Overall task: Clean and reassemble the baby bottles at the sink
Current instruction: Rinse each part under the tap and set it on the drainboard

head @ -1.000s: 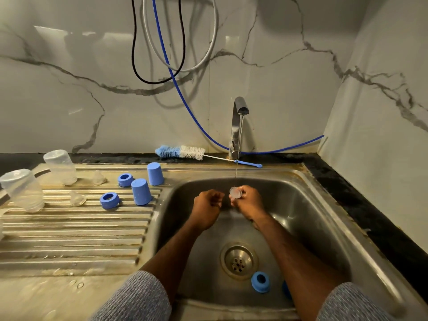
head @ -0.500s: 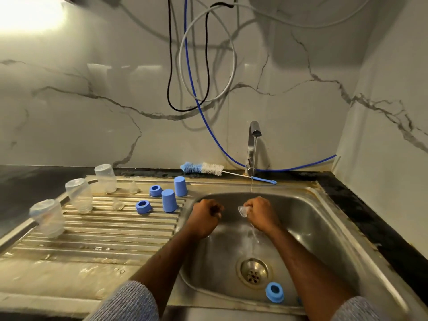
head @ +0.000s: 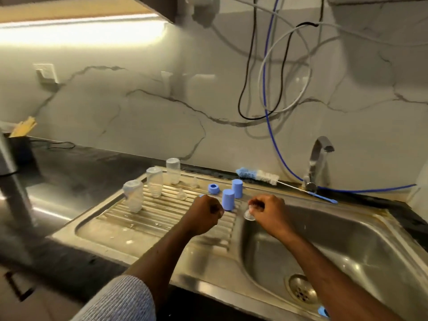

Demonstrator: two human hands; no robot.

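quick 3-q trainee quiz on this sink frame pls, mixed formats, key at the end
1. True or false: the clear bottles on the draining board stand upside down.
2. Multiple choice: what does the right hand hold? A) the bottle brush B) a small clear teat C) a blue cap
3. Fill in: the bottle brush lies along the back edge of the sink, between the draining board and the ____.

Key
1. True. All three stand mouth down.
2. B. The fingers pinch the small clear teat at the basin's left rim; the left hand is a fist holding nothing visible.
3. tap
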